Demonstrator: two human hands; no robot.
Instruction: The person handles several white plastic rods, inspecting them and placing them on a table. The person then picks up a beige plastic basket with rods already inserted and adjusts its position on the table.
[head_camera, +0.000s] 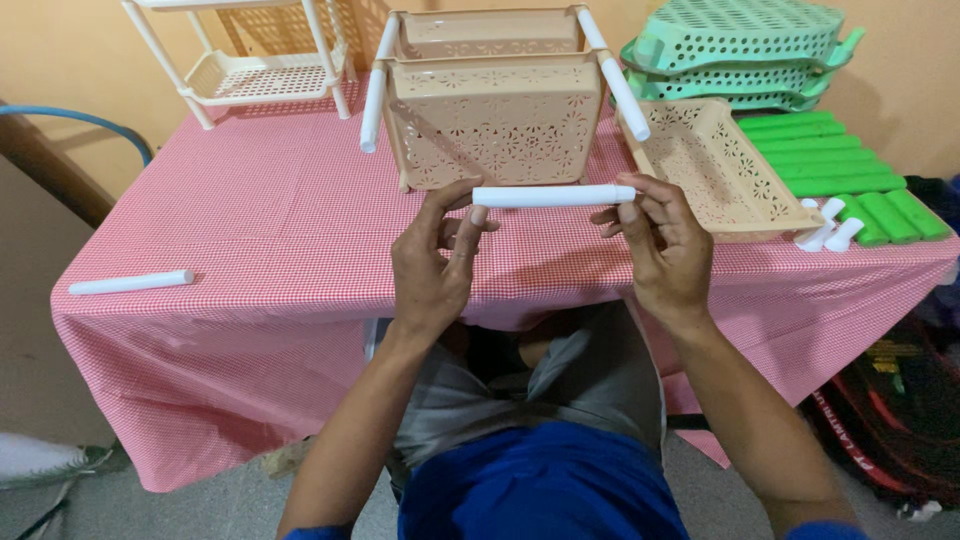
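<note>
The left hand (432, 262) and the right hand (661, 243) each pinch one end of a short white plastic tube (553, 196), held level between them above the near edge of a table under a red-and-white checked cloth (270, 260). The fingertips of both hands are closed on the tube, thumbs beneath it.

Just beyond the hands stands a beige perforated plastic basket rack (490, 115), lying tipped, with white tube legs sticking out at its corners. Beyond the right hand lies a loose beige perforated tray (712, 165); a few short white tubes (827, 228) and a row of green plastic tubes (835, 165) lie farther out on that side, with stacked green perforated trays (740, 50) behind them. Well out from the left hand, one more white tube (131, 283) rests on the cloth. Beyond it stands a white plastic shelf rack (250, 60).
</note>
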